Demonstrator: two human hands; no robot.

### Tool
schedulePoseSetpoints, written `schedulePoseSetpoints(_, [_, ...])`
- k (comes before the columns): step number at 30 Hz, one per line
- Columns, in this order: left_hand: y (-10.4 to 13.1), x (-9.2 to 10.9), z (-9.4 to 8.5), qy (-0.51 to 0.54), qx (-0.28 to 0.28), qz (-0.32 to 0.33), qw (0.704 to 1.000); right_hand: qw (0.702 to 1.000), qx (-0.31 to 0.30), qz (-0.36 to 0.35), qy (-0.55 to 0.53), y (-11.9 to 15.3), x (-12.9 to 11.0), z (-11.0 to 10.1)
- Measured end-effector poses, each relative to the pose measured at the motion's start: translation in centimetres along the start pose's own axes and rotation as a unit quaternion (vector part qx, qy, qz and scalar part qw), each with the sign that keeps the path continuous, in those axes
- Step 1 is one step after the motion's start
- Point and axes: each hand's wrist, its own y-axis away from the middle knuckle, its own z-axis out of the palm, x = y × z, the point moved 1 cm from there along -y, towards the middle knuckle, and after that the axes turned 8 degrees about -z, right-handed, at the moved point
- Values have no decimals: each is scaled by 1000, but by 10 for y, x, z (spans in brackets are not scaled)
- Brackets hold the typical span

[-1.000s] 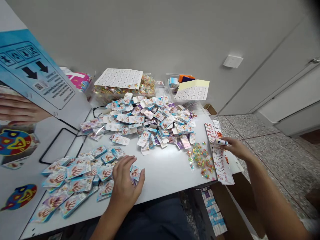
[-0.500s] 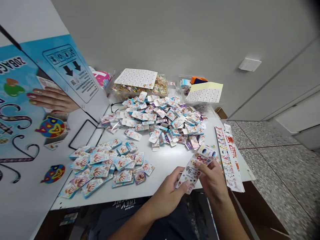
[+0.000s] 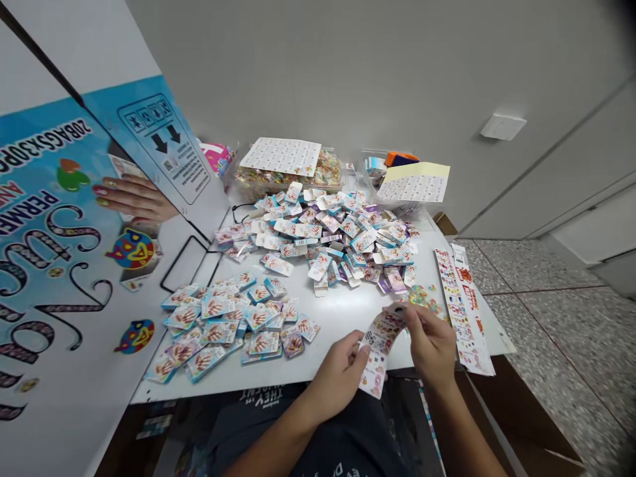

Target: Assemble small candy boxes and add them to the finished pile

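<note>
A long printed sticker strip (image 3: pixel 380 339) is held between both hands above the front edge of the white table (image 3: pixel 338 311). My left hand (image 3: pixel 342 371) pinches its lower part between thumb and fingers. At the strip's upper end, my right hand (image 3: pixel 430 341) grips it, and that end curls over. Small colourful pieces (image 3: pixel 422 298) lie on the table just beyond my right hand. To the right lie long sticker sheets (image 3: pixel 460 311), partly overlapping.
Small blue-and-white boxes form a large heap (image 3: pixel 328 232) at the back and a smaller pile (image 3: pixel 223 324) at the left. Behind them stand a clear bin (image 3: pixel 328 173) of shiny pieces and another container (image 3: pixel 370 173). A tall printed carton (image 3: pixel 163 179) stands left.
My right hand has moved up along the strip to its far end, which now bends over. The strip's lower end hangs further down. The view has shifted slightly, so the table appears further right.
</note>
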Motion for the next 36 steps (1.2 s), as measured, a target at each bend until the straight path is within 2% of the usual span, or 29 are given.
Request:
schedulePoseSetpoints(2, [-4,1,-3,88,45,2,995,987,-121,-107,-14,8,-11,0])
schedulePoseSetpoints(4, [-5,4,-7,184,67,-20,980,951,-255,-177,1,17,-18,0])
schedulePoseSetpoints(6, [-4,8,-10,250,50,-53,966,923,-328,-199,26,26,-17,2])
schedulePoseSetpoints(7, [-4,9,-10,257,38,-64,964,922,-334,-197,19,31,-15,3])
schedulePoseSetpoints(9, [-2,8,-10,226,24,-59,972,949,-273,-156,-36,37,-9,6])
schedulePoseSetpoints(11, [0,6,-9,156,-3,-35,987,981,-167,-72,-71,41,-1,7])
schedulePoseSetpoints(12, [1,3,-7,108,-19,-21,994,988,-133,-30,-65,42,3,7])
schedulePoseSetpoints(13, [2,1,-6,58,-32,-7,998,989,-135,6,-52,43,6,7])
schedulePoseSetpoints(15, [3,-7,-3,-19,-45,5,999,972,-226,54,-34,45,11,7])
schedulePoseSetpoints(17, [2,-18,0,-36,-56,-3,998,947,-308,84,-29,50,15,7])
schedulePoseSetpoints(18, [1,-24,3,-32,-54,-7,998,946,-310,94,-22,53,17,7])
schedulePoseSetpoints(22, [-2,-55,12,-46,30,-38,998,979,-173,80,74,69,27,3])
schedulePoseSetpoints(24, [-1,-66,16,-43,39,-58,997,981,-138,69,117,77,32,-1])
schedulePoseSetpoints(27, [1,-69,17,-16,-13,-59,998,979,-121,56,153,89,38,-8])
schedulePoseSetpoints(30, [-1,-61,13,4,-52,-49,997,979,-93,11,182,104,35,-7])
schedulePoseSetpoints(32, [-4,-56,9,12,-37,-33,999,979,-107,-34,173,116,30,0])
schedulePoseSetpoints(36, [-11,-52,3,-46,71,-4,996,979,-135,-86,123,132,27,15])
